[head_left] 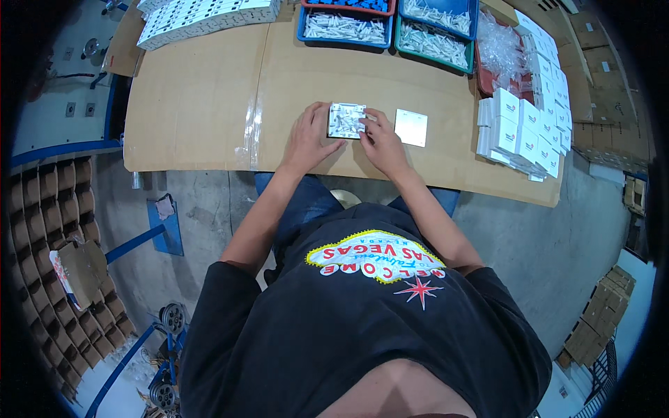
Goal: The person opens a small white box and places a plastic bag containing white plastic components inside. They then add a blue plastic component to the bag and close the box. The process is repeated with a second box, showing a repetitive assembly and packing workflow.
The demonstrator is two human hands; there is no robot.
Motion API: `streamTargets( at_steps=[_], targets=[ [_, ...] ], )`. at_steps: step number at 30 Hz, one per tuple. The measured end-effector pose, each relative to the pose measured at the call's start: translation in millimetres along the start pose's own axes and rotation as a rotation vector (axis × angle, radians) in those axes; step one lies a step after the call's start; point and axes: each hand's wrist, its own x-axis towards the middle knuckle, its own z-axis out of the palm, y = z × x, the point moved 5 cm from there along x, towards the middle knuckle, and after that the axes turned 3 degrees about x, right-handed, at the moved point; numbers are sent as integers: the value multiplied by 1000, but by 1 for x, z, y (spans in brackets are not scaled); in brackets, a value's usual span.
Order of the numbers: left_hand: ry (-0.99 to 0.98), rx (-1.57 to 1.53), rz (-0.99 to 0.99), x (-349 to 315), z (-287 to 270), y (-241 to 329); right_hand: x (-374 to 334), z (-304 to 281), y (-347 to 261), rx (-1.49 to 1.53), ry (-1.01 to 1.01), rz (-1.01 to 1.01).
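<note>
The shallow square box (348, 105) sits on the cardboard-covered desk (195, 104), between the person's two hands, with small white pieces (344, 122) spread loosely inside. The left hand (305, 143) is spread around the near left corner, fingers along the side and thumb by the front edge; how firmly it grips cannot be told. The right hand (382, 145) has its fingers bent over the right edge, tips at the pieces; whether they pinch one is too small to tell.

The likeliest trouble is spilling: the pieces look loose, so a knock from the right fingertips or a tilt by the left hand could send some over the rim. Any piece left proud of the rim could keep a cover from seating flat. The flat white square panel (411, 129) lies just right of the right hand, where a backward sweep of the wrist could push it askew. Farther right, the stacked white boxes (517, 129) stand near the desk's edge, and a careless elbow could topple them.
</note>
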Motion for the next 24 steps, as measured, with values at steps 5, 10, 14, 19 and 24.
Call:
streamTargets(
  at_steps=[5, 10, 14, 19, 24],
  targets=[
    [-92, 146, 22, 15, -4, -16, 1, -15, 10, 39, 81, 34],
    [-127, 235, 45, 13, -3, -17, 9, -30, 14, 62, 52, 91],
    [-156, 305, 0, 8, 4, -18, 40, -48, 5, 75, 91, 5],
    [-165, 276, -14, 19, 1, -15, 130, -79, -7, -17, 198, -176],
    [-142, 263, -20, 21, -1, -17, 266, -105, -7, -140, 307, -267]
  ],
)
